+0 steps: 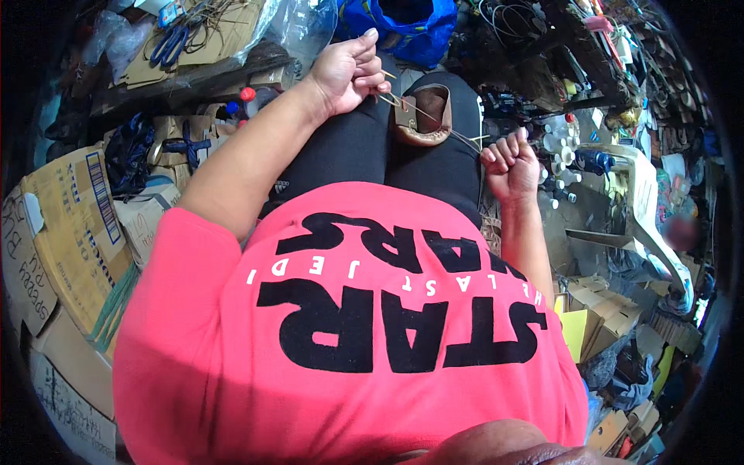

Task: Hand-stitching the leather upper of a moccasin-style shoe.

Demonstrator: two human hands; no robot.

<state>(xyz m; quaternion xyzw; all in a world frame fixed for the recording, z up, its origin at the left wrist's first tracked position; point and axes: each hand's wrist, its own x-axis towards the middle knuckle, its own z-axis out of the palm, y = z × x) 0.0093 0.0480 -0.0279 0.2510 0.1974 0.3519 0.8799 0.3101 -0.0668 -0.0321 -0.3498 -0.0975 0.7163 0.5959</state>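
Between my thighs rests a small brown leather piece [404,118], curved like a shoe upper, with a dark hollow in its middle and a pale stitched-looking edge. A thin cord [466,142] runs from it out to both sides. My left hand [350,77] is raised beyond the piece at its left, fingers curled closed around the cord; a thin pale stick pokes out beside them. My right hand [511,166] is a fist at the right of the piece, with the cord leading into it. Another thin pale tip shows near its fingers. Both hands are apart from the leather.
A blue bag [411,31] stands past my knees. Far left, blue-handled scissors [169,46] lie on cardboard. Cardboard boxes [85,209] crowd my left. Several small bottles [559,147] and a white plastic chair [645,194] are at my right.
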